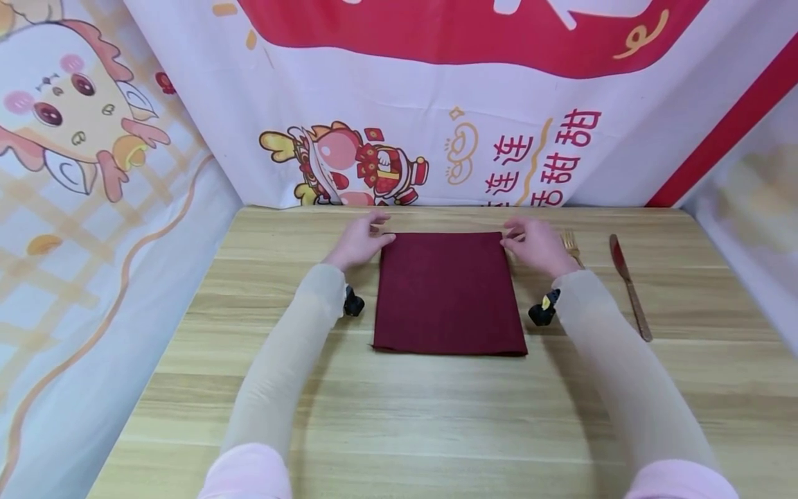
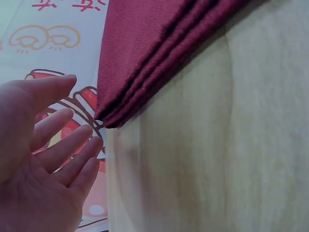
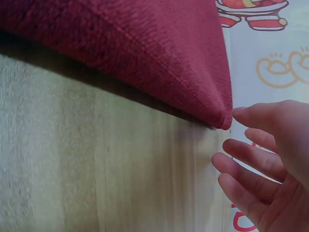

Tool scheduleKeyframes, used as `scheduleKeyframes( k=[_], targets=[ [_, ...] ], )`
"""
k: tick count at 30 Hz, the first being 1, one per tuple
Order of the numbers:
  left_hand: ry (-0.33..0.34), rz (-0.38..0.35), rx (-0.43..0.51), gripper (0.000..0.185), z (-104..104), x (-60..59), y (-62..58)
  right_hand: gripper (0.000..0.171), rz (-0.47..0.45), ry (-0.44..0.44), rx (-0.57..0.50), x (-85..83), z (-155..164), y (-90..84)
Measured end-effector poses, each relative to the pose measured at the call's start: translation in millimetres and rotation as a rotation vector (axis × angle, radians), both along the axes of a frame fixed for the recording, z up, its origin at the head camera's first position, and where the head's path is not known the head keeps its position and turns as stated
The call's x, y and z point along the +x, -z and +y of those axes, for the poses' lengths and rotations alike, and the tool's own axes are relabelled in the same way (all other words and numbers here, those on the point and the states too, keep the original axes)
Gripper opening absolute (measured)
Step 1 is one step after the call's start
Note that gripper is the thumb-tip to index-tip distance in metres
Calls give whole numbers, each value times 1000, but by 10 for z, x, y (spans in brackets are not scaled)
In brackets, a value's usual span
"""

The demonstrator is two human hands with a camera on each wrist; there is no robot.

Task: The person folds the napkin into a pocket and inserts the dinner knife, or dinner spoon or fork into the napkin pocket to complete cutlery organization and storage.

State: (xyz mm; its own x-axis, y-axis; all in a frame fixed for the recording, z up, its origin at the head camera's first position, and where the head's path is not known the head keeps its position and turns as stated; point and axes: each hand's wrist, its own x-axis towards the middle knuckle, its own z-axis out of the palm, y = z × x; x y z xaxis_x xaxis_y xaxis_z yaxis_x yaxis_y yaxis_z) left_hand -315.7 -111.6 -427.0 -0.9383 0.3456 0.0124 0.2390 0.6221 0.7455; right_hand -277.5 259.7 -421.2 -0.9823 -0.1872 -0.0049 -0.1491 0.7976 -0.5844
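A dark red folded napkin (image 1: 447,291) lies flat on the wooden table (image 1: 436,416); its stacked layers (image 2: 159,53) show along one edge. My left hand (image 1: 360,240) lies at the napkin's far left corner with straight, spread fingers (image 2: 58,145), just beside the cloth and holding nothing. My right hand (image 1: 535,242) sits at the far right corner, fingers (image 3: 251,164) relaxed and spread, its thumb tip close to the corner of the napkin (image 3: 145,53).
A gold fork (image 1: 570,246) lies just right of my right hand, partly hidden by it. A red-handled knife (image 1: 630,284) lies further right. A printed cartoon backdrop (image 1: 399,104) walls the table's far and side edges.
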Motion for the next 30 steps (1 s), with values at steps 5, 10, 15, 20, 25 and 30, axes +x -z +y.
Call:
scheduleKeyframes(
  k=[5, 10, 15, 20, 25, 30],
  targets=[
    [30, 55, 41, 52, -46, 64, -19, 44, 17, 7, -55, 74, 26, -31],
    [81, 91, 27, 52, -133, 176, 5, 46, 29, -23, -77, 174, 62, -28],
    [105, 105, -12, 50, -184, 318, 31, 47, 23, -68, -40, 299, 85, 0],
    [111, 113, -19, 51, -208, 482, 12, 48, 39, -96, -17, 446, 90, 9],
    [138, 110, -31, 55, -251, 658, -21, 51, 59, -120, -6, 617, 100, -47],
    [157, 115, -52, 58, -279, 845, -51, 52, 85, -160, 0, 785, 106, -90]
  ],
)
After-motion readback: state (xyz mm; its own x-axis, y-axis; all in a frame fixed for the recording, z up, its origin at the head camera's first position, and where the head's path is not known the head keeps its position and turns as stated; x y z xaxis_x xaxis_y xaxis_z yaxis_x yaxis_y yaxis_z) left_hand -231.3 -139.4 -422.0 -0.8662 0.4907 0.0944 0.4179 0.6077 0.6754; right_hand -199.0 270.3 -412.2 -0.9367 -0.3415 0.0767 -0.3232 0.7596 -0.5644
